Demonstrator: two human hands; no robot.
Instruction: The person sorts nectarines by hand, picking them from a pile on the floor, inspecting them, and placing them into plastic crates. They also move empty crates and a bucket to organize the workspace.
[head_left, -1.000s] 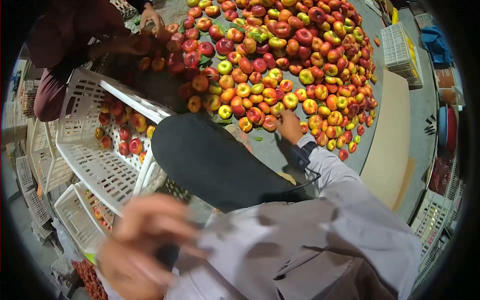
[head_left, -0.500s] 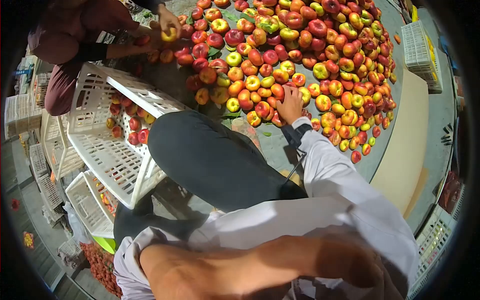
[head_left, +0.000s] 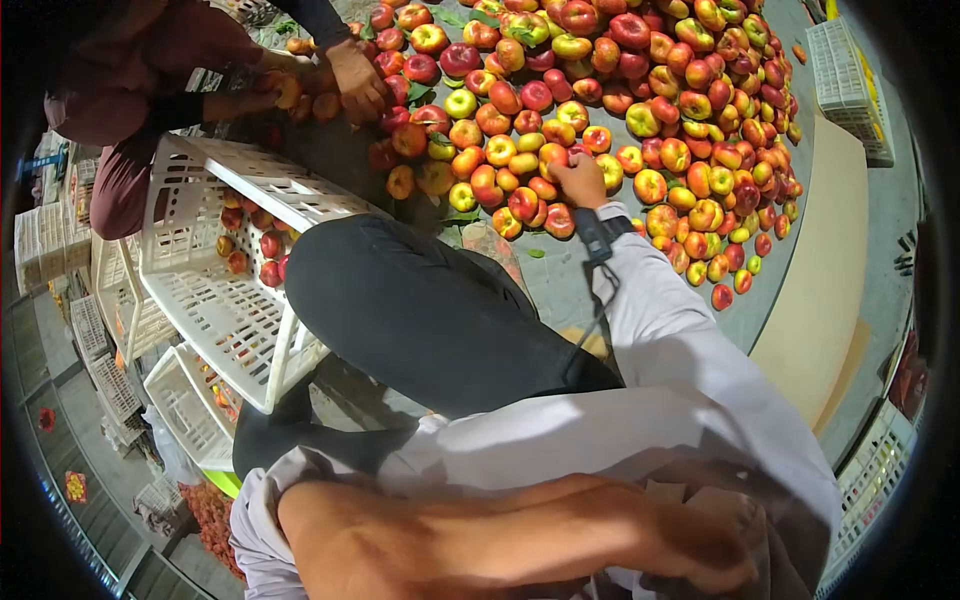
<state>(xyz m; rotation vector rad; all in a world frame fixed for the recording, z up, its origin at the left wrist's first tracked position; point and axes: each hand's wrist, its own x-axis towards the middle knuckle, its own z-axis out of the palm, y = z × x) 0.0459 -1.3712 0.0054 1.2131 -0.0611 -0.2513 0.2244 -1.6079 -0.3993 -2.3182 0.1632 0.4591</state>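
My right hand, in a light sleeve with a black band at the wrist, reaches to the near edge of a large heap of red and yellow flat peaches. Its fingers are curled on a red flat peach, mostly hidden by the hand. My left forearm lies bent across my body, its sleeve pushed up. My left hand rests in shadow at the lower right, its fingers not distinguishable. Left of my knee, a tilted white plastic crate holds several flat peaches.
A co-worker's hand touches peaches at the upper left, while their other hand holds one. White crates stand along the left, and another crate stack is at the upper right. A tan board lies beside the heap.
My right hand has gone from outspread fingers to curled ones, almost in the same place. The co-worker's farther hand has moved from a yellow peach to the heap's edge. The view has shifted slightly.
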